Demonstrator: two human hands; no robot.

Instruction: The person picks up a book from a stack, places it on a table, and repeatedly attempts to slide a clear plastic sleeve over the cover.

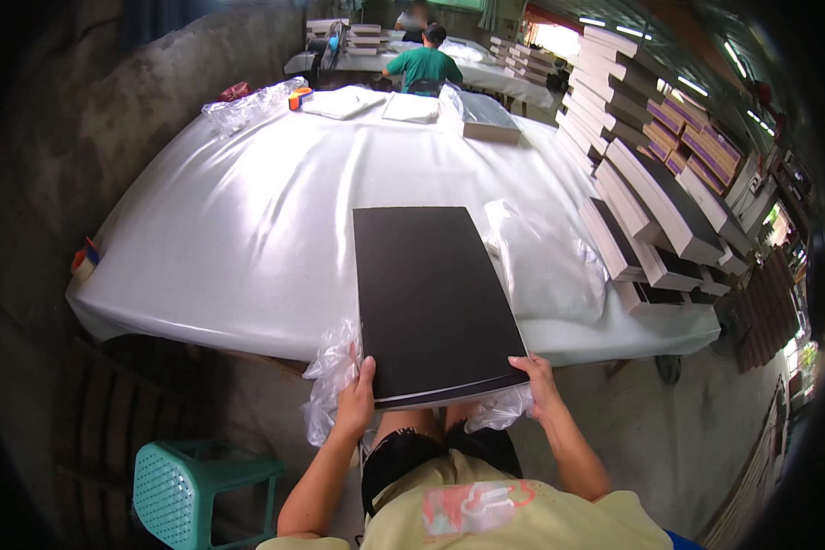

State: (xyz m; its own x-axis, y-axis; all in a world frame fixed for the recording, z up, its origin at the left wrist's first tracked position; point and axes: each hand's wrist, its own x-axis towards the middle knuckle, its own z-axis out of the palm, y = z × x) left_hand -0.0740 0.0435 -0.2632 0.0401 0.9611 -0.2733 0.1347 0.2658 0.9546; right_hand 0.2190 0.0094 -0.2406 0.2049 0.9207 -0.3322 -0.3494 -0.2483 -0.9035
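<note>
Steadying the black board [426, 298] seems the step; left hand [357, 401] and right hand [542, 383] clamp it past the worktop [238, 257] edge; the next move likely wants level support.

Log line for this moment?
left grip: near-left corner of black rectangular board; right grip: near-right corner; far end: over white-sheeted table; crumpled clear plastic: beside left grip

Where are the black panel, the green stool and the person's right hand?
Black panel [433, 302], head view: middle of its upper face.
Green stool [167, 495], head view: its perforated seat.
Right hand [542, 385], head view: middle of the hand.
</note>
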